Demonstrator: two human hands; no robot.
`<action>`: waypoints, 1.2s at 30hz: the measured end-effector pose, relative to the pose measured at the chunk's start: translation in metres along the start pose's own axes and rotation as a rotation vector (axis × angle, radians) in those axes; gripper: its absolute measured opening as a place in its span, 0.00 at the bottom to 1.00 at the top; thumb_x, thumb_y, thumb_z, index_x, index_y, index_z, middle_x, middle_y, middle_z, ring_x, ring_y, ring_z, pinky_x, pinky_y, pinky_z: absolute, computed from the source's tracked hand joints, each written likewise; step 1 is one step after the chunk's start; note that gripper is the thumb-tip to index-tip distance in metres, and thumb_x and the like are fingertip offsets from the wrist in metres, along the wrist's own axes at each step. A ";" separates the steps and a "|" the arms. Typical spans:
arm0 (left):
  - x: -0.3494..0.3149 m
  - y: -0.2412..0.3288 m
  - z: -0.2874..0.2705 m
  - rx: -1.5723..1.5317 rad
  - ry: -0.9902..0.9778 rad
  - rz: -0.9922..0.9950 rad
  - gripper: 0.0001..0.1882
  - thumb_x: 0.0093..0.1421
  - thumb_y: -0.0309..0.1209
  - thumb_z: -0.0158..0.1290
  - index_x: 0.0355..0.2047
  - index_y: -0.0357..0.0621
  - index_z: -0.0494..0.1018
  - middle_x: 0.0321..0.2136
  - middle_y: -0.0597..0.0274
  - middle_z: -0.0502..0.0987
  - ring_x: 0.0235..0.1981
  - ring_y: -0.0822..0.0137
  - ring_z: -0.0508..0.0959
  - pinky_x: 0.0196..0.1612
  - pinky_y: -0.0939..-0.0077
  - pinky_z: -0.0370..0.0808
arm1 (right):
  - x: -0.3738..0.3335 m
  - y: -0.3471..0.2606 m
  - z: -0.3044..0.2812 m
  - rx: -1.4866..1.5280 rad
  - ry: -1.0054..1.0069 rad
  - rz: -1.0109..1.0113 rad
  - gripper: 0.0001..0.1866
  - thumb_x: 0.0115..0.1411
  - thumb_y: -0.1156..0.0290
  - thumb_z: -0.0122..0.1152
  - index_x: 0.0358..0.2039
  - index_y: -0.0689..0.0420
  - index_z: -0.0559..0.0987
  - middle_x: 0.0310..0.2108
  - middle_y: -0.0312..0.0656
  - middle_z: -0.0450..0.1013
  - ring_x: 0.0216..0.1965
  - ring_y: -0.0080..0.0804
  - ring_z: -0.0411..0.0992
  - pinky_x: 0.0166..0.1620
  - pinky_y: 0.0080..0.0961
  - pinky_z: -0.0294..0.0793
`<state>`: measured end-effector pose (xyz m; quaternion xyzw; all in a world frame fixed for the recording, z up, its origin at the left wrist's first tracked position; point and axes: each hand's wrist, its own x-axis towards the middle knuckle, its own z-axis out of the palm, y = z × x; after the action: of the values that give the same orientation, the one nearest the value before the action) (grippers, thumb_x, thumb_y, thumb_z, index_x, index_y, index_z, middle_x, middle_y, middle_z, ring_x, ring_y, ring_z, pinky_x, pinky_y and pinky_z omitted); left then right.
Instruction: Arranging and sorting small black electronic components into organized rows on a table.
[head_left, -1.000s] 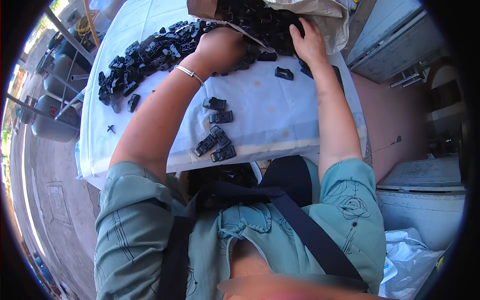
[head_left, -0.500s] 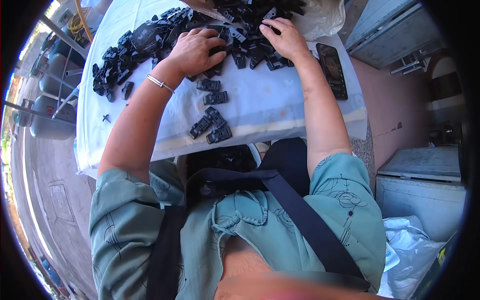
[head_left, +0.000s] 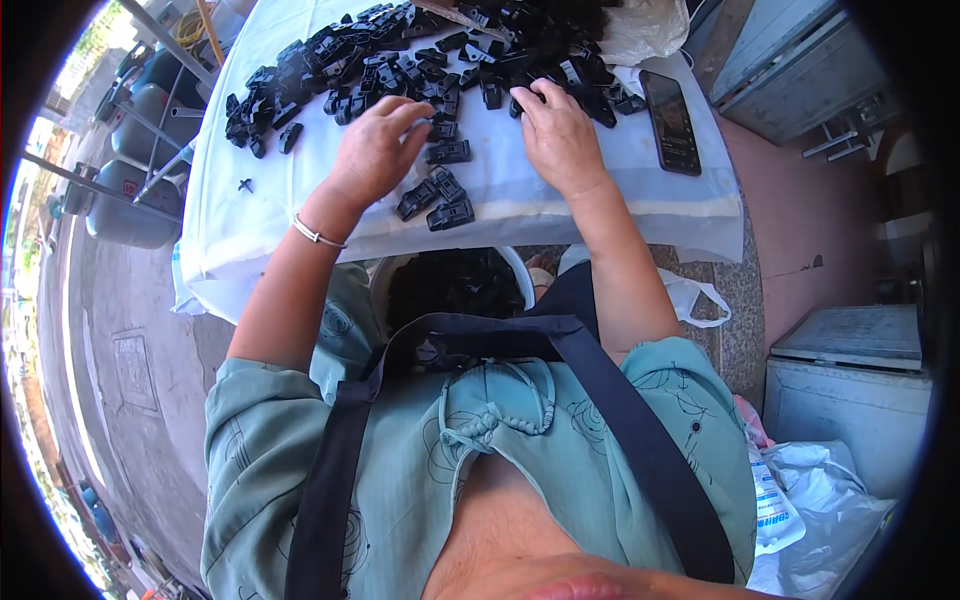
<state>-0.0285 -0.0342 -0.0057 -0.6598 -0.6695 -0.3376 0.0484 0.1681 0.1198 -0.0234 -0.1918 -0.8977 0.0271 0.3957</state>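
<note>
Grip is loosely parted at the left hand (head_left: 383, 150), unclear at the right hand (head_left: 560, 137); black parts (head_left: 345, 48) are left heaped on the bench (head_left: 250, 222), 3 clustered nearer its edge.

Phone (head_left: 672, 125): right of right fingers (head_left: 551, 94) | Jug (head_left: 138, 215): well left of left fingers (head_left: 403, 118) | Grey box (head_left: 845, 400): lower right of both

Pack (head_left: 778, 525), lower right: blue lettering (head_left: 771, 519) on white, bold line plus finer ones, running sideways. Phone (head_left: 671, 123), right: pale lines on dark screen (head_left: 674, 132), too small to read. Grey jug (head_left: 135, 212), left: small red mark (head_left: 130, 188), too blurred to read.
</note>
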 end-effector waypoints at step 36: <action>-0.013 0.018 0.023 0.061 0.001 -0.234 0.11 0.52 0.32 0.56 0.37 0.48 0.78 0.43 0.55 0.74 0.42 0.54 0.77 0.47 0.65 0.74 | -0.003 0.025 0.016 -0.010 0.065 0.209 0.17 0.56 0.67 0.60 0.47 0.56 0.75 0.41 0.48 0.75 0.35 0.41 0.76 0.40 0.31 0.75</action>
<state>-0.0014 -0.0352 -0.0234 -0.5752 -0.7520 -0.3208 0.0288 0.1659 0.1435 -0.0416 -0.2873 -0.8596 0.0575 0.4186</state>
